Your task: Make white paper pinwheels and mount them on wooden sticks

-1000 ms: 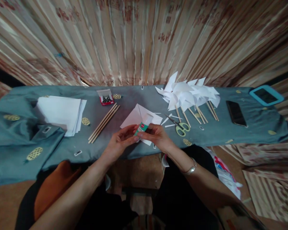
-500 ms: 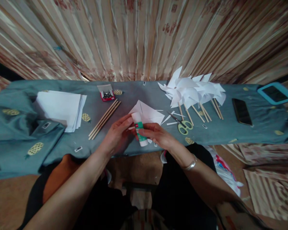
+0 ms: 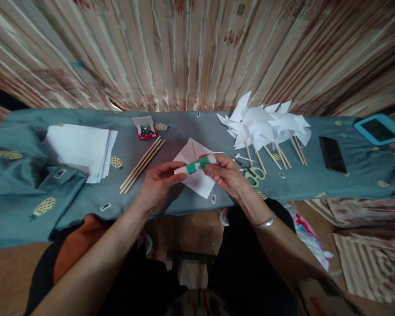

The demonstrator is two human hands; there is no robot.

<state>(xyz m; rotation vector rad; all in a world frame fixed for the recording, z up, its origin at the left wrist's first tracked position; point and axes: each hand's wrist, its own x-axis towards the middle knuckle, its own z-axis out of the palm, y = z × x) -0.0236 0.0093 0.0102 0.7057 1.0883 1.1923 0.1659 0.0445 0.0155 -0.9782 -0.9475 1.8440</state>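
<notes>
Paper, white, square and creased (image 3: 202, 186), lies beneath a green-and-white cylindrical glue stick (image 3: 193, 166). The left hand (image 3: 158, 181) and right hand (image 3: 226, 174) each pinch one end, apparently to steady it from both sides. Glue stick and right hand cover the paper's middle and right corner; whether the cap is on is unclear. Right of the paper, green-handled metal scissors (image 3: 253, 172) are slightly overlapped by the right hand.

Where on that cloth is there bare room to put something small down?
Bare cloth shows between the red box and the pinwheels, behind the paper square, and in front of the phone, toward the right end. The middle is crowded: left hand and right hand hold the glue stick over that square, scissors close to the right one.
</notes>
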